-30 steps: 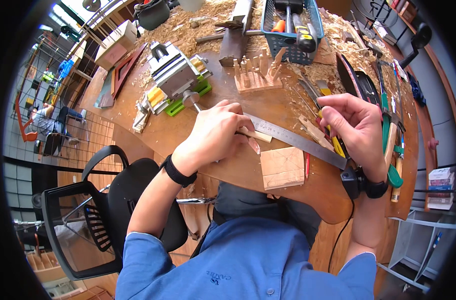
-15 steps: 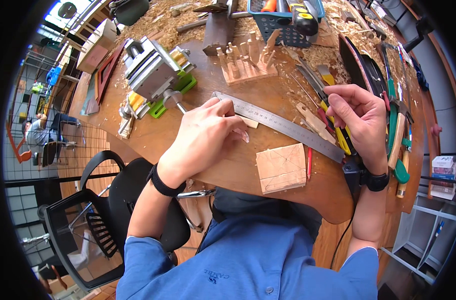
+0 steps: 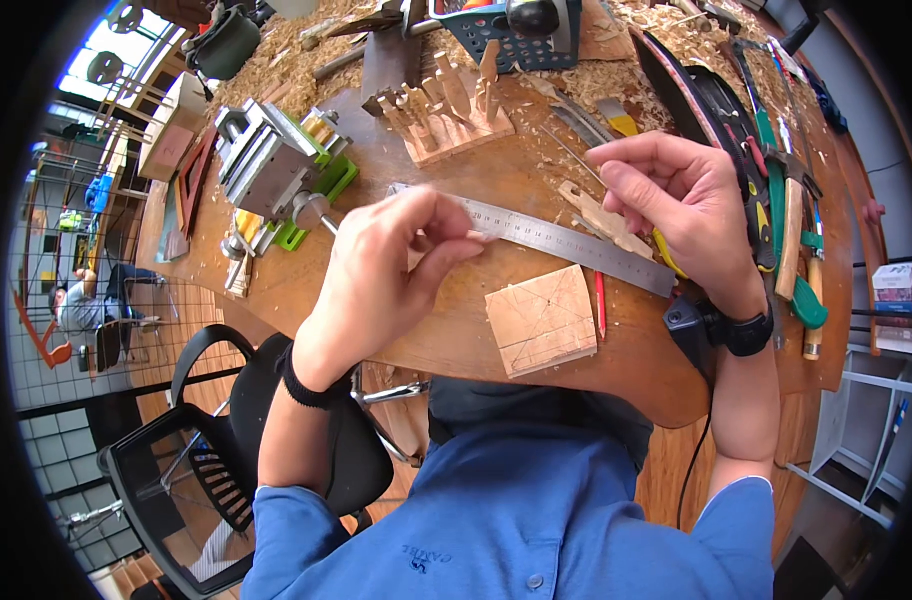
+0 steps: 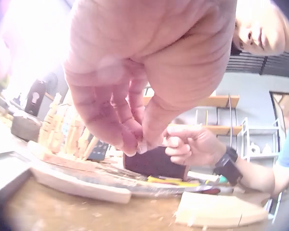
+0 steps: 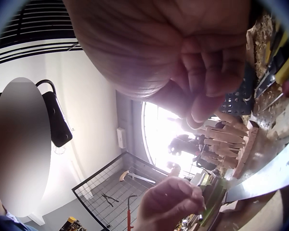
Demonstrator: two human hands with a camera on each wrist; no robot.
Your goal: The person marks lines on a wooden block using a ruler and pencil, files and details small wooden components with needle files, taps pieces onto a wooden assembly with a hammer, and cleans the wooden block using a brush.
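My left hand [image 3: 381, 270] is raised over the left part of the steel ruler [image 3: 566, 243]. Its thumb and index fingertip pinch a small pale piece [image 4: 142, 147], too small for its kind to show. On the right, my right hand [image 3: 681, 205] hovers above the tools, fingers loosely curled, nothing visible in it. Between the hands lies a square wooden block [image 3: 543, 320] with pencil lines across its top. A red pencil [image 3: 601, 303] is beside the block's right edge. In the left wrist view a pale wood strip [image 4: 82, 185] lies below the left hand.
A metal vise [image 3: 276, 160] with green supports stands at the left. Behind the ruler is a wooden rack [image 3: 456, 140] of upright carved pieces. A blue basket [image 3: 511, 45], wood shavings and a hammer are further back. Hand tools, including a green-handled saw [image 3: 808, 303], crowd the right side.
My left hand has lifted off the ruler's end and turned, bringing the pinched piece into view. The right hand keeps nearly the same pose. The head view has shifted.
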